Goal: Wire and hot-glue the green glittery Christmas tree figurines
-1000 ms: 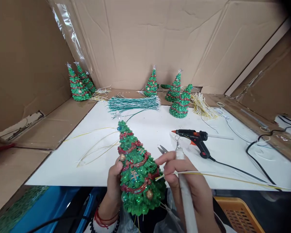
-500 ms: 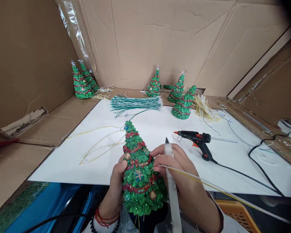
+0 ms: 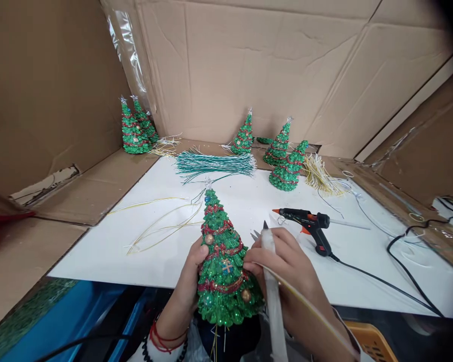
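A green beaded Christmas tree [image 3: 222, 261] with red garlands, small ornaments and a clear star on top stands tilted in my left hand [image 3: 192, 274], whose thumb presses on its left side. Thin wires hang below its base. My right hand [image 3: 287, 271] is closed at the tree's right side, holding a pale-handled tool [image 3: 272, 296] with a dark pointed tip, and a yellow-white wire [image 3: 300, 296] runs from its fingertips toward the lower right. Metal tips show beside its fingers. The fingertips' contact with the tree is partly hidden.
A black and orange glue gun [image 3: 311, 223] lies on the white board [image 3: 109, 251], its cable trailing right. Green wires [image 3: 215, 165], yellow-white wires [image 3: 320, 173] and several finished trees [image 3: 287, 171] stand or lie behind. Cardboard walls enclose the table.
The view has shifted slightly, and the tree and both hands appear a little further right. Metal tips now show beside my right fingers. The wire hangs lower and curves more steeply.
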A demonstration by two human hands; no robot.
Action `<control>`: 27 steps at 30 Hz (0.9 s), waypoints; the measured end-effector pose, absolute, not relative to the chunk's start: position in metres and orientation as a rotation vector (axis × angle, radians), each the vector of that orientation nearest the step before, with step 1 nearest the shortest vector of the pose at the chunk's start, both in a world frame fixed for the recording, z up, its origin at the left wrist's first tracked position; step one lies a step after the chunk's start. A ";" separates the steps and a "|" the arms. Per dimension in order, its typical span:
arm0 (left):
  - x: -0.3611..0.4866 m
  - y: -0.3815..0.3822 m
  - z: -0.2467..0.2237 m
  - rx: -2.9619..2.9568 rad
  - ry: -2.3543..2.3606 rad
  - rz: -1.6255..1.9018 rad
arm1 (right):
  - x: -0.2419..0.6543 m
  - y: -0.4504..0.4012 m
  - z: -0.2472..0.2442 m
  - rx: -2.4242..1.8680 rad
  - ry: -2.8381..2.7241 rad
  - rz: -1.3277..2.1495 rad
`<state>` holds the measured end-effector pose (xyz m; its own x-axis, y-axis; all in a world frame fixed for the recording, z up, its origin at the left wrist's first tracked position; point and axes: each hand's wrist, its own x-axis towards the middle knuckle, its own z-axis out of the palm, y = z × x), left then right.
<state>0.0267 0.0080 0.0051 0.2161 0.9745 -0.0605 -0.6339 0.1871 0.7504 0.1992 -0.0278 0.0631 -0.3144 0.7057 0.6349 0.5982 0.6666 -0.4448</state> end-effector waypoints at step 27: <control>0.027 0.005 0.016 0.532 0.604 1.144 | 0.199 -0.025 0.058 -1.024 -1.714 0.469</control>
<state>0.0265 0.0054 0.0156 0.2910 0.9419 -0.1679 -0.6694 0.3258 0.6676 0.1986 -0.0249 0.0584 -0.0974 0.8128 0.5743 0.4067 0.5592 -0.7224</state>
